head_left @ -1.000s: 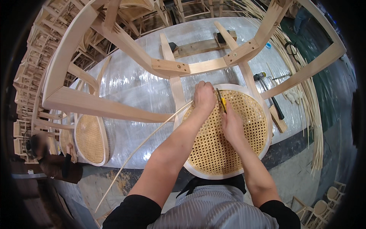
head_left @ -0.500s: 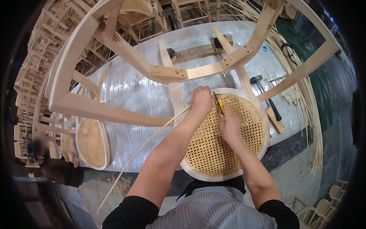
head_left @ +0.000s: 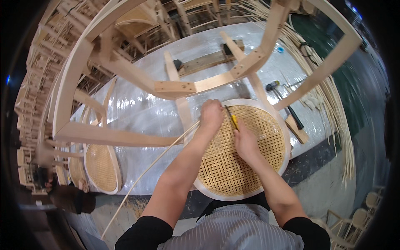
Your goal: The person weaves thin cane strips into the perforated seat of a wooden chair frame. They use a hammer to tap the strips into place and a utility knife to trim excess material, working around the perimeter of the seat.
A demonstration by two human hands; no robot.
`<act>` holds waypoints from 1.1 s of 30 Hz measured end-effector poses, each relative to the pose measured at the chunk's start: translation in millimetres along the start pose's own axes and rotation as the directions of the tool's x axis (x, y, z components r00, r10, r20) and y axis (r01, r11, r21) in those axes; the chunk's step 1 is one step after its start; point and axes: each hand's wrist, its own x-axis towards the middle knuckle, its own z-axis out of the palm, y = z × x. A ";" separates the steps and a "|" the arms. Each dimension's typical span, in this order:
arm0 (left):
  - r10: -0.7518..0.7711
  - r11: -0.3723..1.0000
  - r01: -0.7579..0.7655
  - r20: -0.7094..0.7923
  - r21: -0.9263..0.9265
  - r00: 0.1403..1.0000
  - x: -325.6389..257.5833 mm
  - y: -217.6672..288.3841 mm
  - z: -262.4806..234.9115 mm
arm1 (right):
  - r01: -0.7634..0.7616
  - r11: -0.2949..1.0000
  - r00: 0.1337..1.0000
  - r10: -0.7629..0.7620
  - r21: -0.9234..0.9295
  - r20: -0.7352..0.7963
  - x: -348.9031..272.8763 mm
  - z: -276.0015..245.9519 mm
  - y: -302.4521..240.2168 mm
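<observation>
Squarely under both hands, round caned seat [head_left: 246, 162] on the table; left hand [head_left: 211, 114] closed on a cane strand [head_left: 158, 160], right hand [head_left: 246, 143] gripping a yellow-handled tool [head_left: 233, 120]

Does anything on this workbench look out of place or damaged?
Nothing looks damaged. One long cane strip trails from the left hand off the table edge toward the floor, loose. The woven round seat looks even and intact.

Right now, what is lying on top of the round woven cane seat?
Both hands rest on the cane seat: the left hand near its far rim holding a cane strand, the right hand gripping a yellow-handled tool. The weave beneath them is covered.
</observation>
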 end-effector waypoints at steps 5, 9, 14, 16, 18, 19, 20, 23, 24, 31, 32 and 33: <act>0.045 0.999 -0.044 0.006 -0.012 0.999 5.7 10.7 15.5 | -0.025 1.000 0.998 0.025 0.011 -0.060 2.8 -11.4 6.5; 0.004 1.000 -0.004 0.033 0.004 0.999 1.6 -13.5 -4.0 | -0.175 0.970 0.979 0.153 0.168 0.137 -63.2 -48.2 -7.8; 0.082 0.996 -0.084 0.074 0.020 0.994 5.6 -14.3 -15.2 | -0.087 0.996 0.793 0.063 -0.010 -0.605 -107.9 -124.7 121.7; 0.062 0.992 -0.074 0.112 0.103 0.992 3.2 -10.2 -18.5 | -0.326 0.930 0.774 0.161 -0.167 -0.612 -86.5 -163.6 174.6; 0.037 0.993 -0.052 0.146 0.106 0.989 5.3 2.4 -19.2 | -0.454 0.849 0.769 0.221 -0.269 -0.599 -60.7 -201.5 216.7; 0.005 0.995 -0.021 0.168 0.096 0.986 2.8 7.2 -21.0 | -0.471 0.822 0.796 0.241 -0.319 -0.554 -46.7 -212.8 229.3; -0.033 0.995 0.014 0.188 0.098 0.982 0.5 8.4 -25.5 | -0.479 0.799 0.823 0.265 -0.363 -0.502 -31.3 -219.4 237.1; -0.056 0.997 0.046 0.193 0.056 0.980 -1.8 4.5 -37.5 | -0.279 0.792 0.895 0.010 -0.543 -0.445 -15.9 -219.7 254.4; -0.097 0.995 0.088 0.201 0.055 0.975 -3.9 4.3 -41.6 | -0.222 0.832 0.916 -0.001 -0.509 -0.401 -16.6 -214.3 254.3; -0.287 0.956 0.265 0.210 0.130 0.935 -4.7 10.9 -41.5 | -0.142 0.900 0.986 0.092 -0.411 -0.139 -48.8 -179.9 238.5; -0.291 0.955 0.270 0.205 0.124 0.935 -4.0 13.1 -39.3 | -0.188 0.892 0.981 0.147 -0.412 -0.128 -44.0 -180.6 240.9; -0.309 0.950 0.290 0.210 0.115 0.928 -3.7 15.1 -37.7 | -0.187 0.897 0.982 0.155 -0.400 -0.110 -41.5 -181.7 243.2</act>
